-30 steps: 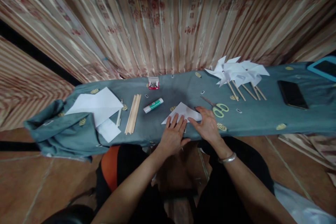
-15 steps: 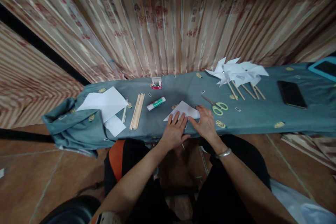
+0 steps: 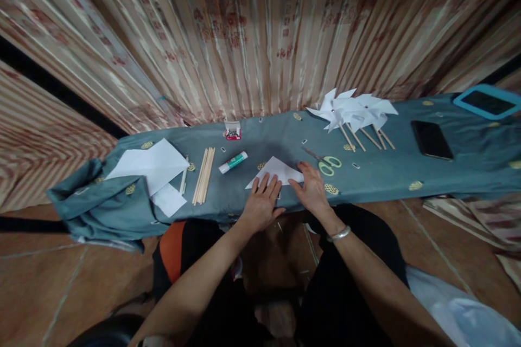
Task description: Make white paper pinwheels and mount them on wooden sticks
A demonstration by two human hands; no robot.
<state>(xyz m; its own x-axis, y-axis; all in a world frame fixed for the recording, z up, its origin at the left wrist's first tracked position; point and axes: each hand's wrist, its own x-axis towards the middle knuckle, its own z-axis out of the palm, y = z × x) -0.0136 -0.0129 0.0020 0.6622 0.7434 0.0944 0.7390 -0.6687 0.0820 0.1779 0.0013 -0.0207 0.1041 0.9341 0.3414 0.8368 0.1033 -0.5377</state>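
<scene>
A white sheet of paper [image 3: 275, 166], folded into a triangle, lies near the front edge of the cloth-covered table. My left hand [image 3: 260, 204] rests flat across its lower edge with the fingers spread. At the paper's right corner is my right hand [image 3: 313, 190], its thumb set apart from the stretched fingers and touching the sheet. Scissors with green handles [image 3: 329, 165] lie just beyond my right hand. To the left of the folded paper is a green and white glue stick [image 3: 233, 162]. The part of the paper under my fingers is hidden.
Wooden sticks [image 3: 204, 175], a white pen [image 3: 184, 175] and white paper sheets [image 3: 157, 162] lie leftward. A small red box [image 3: 233, 131] stands at the back. Paper pinwheels [image 3: 350, 110], a black phone [image 3: 431, 140] and a blue-framed tablet [image 3: 462, 102] are on the right.
The view has shifted a little, so the table's things appear farther left. My right thumb has moved slightly away from my left fingers, toward the paper's right corner. My left hand stays on the paper.
</scene>
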